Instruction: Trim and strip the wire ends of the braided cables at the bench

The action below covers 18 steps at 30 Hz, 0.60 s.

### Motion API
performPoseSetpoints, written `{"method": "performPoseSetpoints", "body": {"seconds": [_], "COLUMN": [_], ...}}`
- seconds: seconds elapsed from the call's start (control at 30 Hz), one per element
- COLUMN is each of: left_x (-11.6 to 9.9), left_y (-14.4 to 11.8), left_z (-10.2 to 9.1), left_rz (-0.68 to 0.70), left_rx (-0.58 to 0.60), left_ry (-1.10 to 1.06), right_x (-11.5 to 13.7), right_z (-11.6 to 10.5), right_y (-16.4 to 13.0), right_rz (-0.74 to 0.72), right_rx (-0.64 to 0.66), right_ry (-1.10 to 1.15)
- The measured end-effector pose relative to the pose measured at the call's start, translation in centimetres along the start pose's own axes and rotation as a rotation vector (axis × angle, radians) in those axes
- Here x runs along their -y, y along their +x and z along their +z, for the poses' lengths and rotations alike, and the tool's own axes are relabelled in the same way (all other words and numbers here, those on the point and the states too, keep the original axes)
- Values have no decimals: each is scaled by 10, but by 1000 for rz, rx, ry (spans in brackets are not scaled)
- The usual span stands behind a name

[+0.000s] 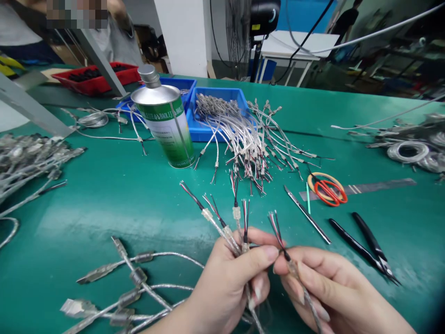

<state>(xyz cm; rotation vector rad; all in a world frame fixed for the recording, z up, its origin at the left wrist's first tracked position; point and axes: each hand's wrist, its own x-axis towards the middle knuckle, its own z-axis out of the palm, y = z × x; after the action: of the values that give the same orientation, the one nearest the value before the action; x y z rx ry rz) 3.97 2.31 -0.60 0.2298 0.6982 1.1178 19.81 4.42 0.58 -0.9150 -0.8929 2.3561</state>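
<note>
My left hand [239, 273] is closed around several clear-jacketed cables [225, 231], whose stripped ends with thin red, white and black wires point up and away. Between the fingers of my right hand [323, 283] is one more cable [292, 266], its fanned wire ends standing up beside the left thumb. The fingertips of both hands meet near this cable's black sleeve. USB plugs [78, 307] and ferrite lumps on silvery cables lie on the green table [167, 204] left of my left forearm.
A metal can [163, 125] stands before a blue bin [208, 134] with many cables spilling out. To the right lie a craft knife [308, 215], orange scissors [330, 192], a steel ruler [385, 186] and black-handled cutters [365, 246]. Cable piles [31, 160] flank both sides. A person [111, 37] is across the table.
</note>
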Motion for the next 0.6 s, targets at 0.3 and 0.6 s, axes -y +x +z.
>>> {"method": "performPoseSetpoints", "body": {"seconds": [0.3,0.6], "left_x": [-2,1], "left_y": [2,2], "left_z": [-2,-4], "left_rz": [-24,-12], "left_rx": [27,25], "left_ry": [18,5], "right_x": [-4,-4], "right_z": [-3,-2], "right_y": [1,1], "right_rz": [48,32], "right_rx": [67,44], "right_ry": [79,70]}}
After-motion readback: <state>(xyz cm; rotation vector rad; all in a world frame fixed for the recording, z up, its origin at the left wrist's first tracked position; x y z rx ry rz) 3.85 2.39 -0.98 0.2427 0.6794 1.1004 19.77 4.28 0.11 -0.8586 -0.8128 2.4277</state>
